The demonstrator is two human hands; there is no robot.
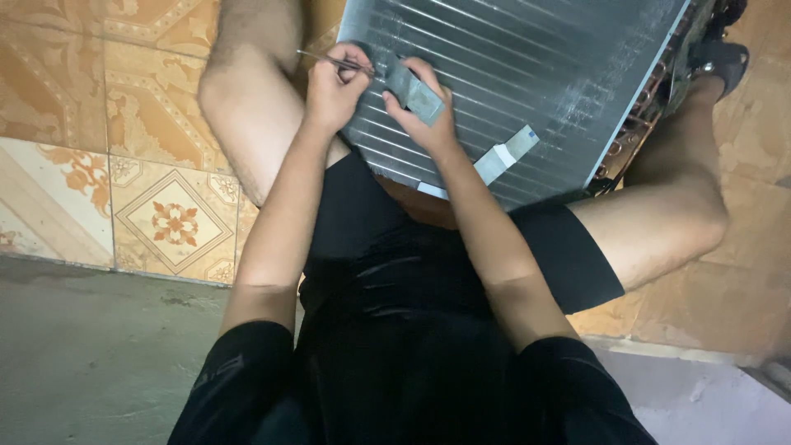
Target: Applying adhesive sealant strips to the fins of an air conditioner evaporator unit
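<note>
A large finned metal coil panel (527,74) rests tilted between my knees, fins running in fine parallel lines. My left hand (334,86) grips thin metal tweezers (329,59) with the tips at the panel's near left corner. My right hand (424,111) holds a small flat grey rectangular piece (414,92) against the fins, right beside the tweezer tips. A strip of pale tape (504,155) is stuck on the panel lower down.
Copper tube bends (638,111) line the panel's right edge. My bare legs flank the panel, with a black sandal (721,58) at the upper right. Patterned orange floor tiles (169,218) lie to the left, grey concrete (99,354) nearer me.
</note>
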